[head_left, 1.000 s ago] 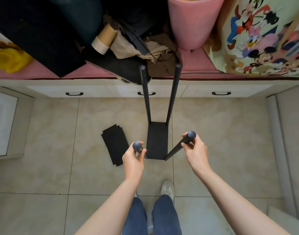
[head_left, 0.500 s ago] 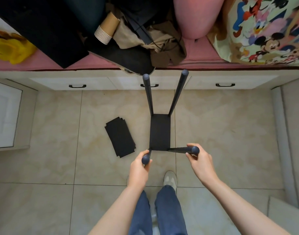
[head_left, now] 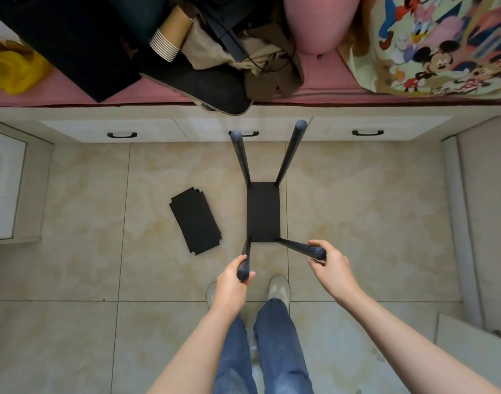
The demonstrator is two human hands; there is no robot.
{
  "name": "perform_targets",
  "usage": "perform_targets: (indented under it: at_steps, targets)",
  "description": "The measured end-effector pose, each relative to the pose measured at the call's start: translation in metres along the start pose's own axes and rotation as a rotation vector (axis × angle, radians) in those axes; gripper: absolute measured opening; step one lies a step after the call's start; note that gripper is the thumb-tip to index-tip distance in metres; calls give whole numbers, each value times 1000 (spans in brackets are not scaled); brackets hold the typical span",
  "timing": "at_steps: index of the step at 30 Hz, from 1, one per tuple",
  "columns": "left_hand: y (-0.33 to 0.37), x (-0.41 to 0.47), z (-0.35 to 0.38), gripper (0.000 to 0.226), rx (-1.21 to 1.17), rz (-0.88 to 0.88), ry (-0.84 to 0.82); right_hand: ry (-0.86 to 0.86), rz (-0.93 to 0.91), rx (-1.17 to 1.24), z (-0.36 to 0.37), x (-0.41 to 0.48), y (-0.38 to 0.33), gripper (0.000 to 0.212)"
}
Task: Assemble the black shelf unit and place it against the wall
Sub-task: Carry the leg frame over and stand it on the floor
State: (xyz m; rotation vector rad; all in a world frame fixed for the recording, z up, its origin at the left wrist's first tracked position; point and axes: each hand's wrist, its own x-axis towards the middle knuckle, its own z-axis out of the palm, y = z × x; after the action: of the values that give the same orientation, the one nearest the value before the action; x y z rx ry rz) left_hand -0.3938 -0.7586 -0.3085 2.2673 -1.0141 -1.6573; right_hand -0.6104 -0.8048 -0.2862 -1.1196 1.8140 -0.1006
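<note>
The black shelf unit stands on the tiled floor in front of me: a black rectangular shelf board [head_left: 263, 212] with four dark round poles rising from its corners. My left hand [head_left: 232, 282] grips the top of the near left pole [head_left: 245, 261]. My right hand [head_left: 330, 267] holds the top of the near right pole [head_left: 301, 247]. The two far poles [head_left: 290, 150] stand free. A loose black shelf panel [head_left: 196, 220] with notched corners lies flat on the floor to the left of the unit.
A white drawer front with black handles [head_left: 367, 133] runs across the far side, topped by a pink cushion [head_left: 323, 86] piled with dark clothes and a cartoon-print blanket [head_left: 442, 44]. A white cabinet [head_left: 4, 186] stands left. My feet [head_left: 278, 288] are just behind the unit.
The view has dropped and moved closer, so the unit now sits lower in frame. Both hands keep hold of the near poles, which lean more toward me.
</note>
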Motion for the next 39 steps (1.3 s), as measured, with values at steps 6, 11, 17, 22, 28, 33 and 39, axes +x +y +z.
perform_targets:
  at_steps: [6,11,17,22,28,33,39]
  targets:
    - [10,-10,-11,42,166,67,27,-38,-14,-68,-10,-6,-8,44]
    - [28,-33,-24,29,198,130,64,-77,-66,-158,-21,-26,-32,47]
    - [46,-81,-57,18,70,147,224,-98,-231,-370,-37,-68,-74,43]
    - [33,-138,-101,13,43,103,363,-150,-397,-546,-33,-107,-124,41]
    - [-18,-211,-155,17,37,-17,519,-216,-643,-741,13,-156,-180,33]
    - [-73,-271,-197,29,-3,-124,634,-337,-796,-839,76,-207,-223,33]
    - [-161,-330,-242,31,-94,-232,778,-456,-977,-969,173,-275,-271,32]
